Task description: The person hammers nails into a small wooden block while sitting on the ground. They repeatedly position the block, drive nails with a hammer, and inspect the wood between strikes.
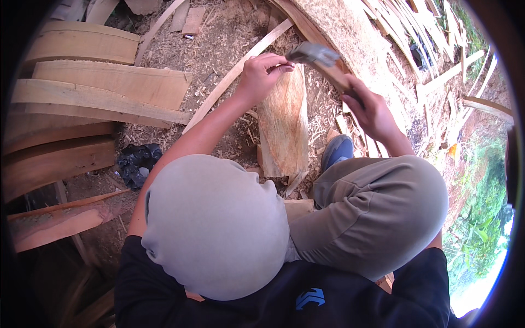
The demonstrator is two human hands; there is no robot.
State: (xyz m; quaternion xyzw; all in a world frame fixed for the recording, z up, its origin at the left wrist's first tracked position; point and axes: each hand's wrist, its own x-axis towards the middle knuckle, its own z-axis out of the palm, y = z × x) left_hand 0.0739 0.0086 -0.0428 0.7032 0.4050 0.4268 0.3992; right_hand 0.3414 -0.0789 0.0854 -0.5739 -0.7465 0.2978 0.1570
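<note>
My right hand (pixel 374 112) is wrapped round the wooden handle of a hammer (pixel 333 71). The hammer's grey metal head is slightly blurred and hangs over the far end of a thick wooden block (pixel 283 123). Right beside the head, my left hand (pixel 263 77) has its fingertips pinched together above that same end. Whatever they hold, if anything, is too small or hidden to make out. The block lies lengthwise away from me, between my bent knees and the hammer, its top pale with reddish-brown grain.
Thick curved planks (pixel 112 85) are piled at the left, with a crumpled black plastic bag (pixel 138 165) near them. A long wood strip (pixel 238 68) slants behind my left forearm. My blue shoe (pixel 337 150) stands right of the block. Shavings cover the ground; slats (pixel 407 33) lie far right.
</note>
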